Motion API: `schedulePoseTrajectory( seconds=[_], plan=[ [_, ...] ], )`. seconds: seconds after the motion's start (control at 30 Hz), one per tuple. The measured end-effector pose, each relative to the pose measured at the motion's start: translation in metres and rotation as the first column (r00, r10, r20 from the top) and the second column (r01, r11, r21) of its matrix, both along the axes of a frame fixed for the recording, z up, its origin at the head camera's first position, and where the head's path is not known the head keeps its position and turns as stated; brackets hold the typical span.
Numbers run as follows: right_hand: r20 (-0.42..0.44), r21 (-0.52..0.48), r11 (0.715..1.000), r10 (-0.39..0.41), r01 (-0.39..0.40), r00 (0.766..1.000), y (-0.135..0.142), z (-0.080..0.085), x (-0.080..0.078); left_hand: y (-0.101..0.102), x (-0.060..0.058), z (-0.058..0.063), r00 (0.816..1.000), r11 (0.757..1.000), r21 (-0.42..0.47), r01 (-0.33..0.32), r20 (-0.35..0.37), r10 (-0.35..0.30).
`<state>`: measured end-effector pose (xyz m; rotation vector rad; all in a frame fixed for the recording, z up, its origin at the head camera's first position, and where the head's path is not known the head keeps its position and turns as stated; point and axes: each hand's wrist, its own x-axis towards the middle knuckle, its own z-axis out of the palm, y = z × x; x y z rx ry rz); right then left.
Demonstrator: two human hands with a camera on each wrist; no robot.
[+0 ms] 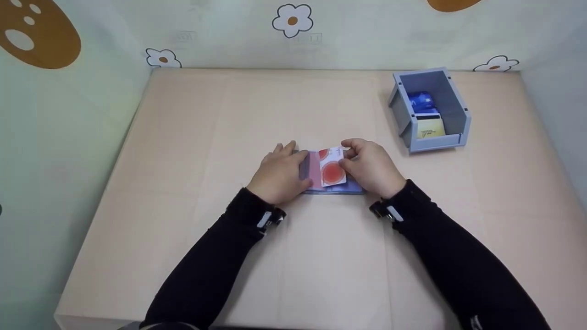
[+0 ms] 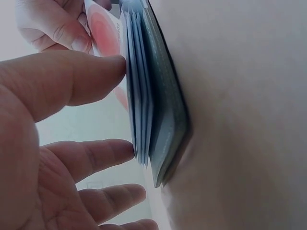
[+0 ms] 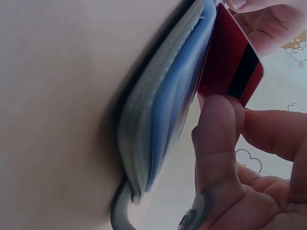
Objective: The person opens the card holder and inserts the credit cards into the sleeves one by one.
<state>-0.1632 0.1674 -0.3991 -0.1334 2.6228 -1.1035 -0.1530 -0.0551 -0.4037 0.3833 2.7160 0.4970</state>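
Note:
An open card holder [image 1: 352,187] with a grey-blue stitched cover and clear plastic sleeves [image 2: 139,91] lies on the table. My left hand [image 1: 280,173] presses on its left part, thumb and index fingertip touching the sleeves, the fingers fairly straight. Between thumb and index finger my right hand [image 1: 373,167] pinches a white card [image 1: 333,172] with red circles at its right edge. The card stands tilted over the sleeves; its lower edge meets them. Its red back with a black stripe faces the right wrist view. Whether its edge sits inside a sleeve I cannot tell.
A grey plastic bin [image 1: 442,143] stands at the back right, holding a yellow card [image 1: 430,128] and a shiny blue item [image 1: 421,101]. A snap strap [image 3: 123,211] sticks out from the holder. Walls with flower prints border the table [image 1: 220,114].

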Motion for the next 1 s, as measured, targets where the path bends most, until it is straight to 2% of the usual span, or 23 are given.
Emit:
schedulePoseTrajectory(
  seconds=[0.53,1.0],
  plan=[
    [-0.08,0.133,0.986,0.115,-0.103,0.99,-0.006,0.007,0.013,-0.001,0.001,0.001,1.0,1.0,0.016,0.003,-0.016,-0.003],
    [-0.126,0.148,0.983,0.131,-0.112,0.983,-0.012,0.007,0.019,-0.003,0.001,0.0,0.998,1.0,0.011,0.027,-0.052,-0.026]
  ],
)
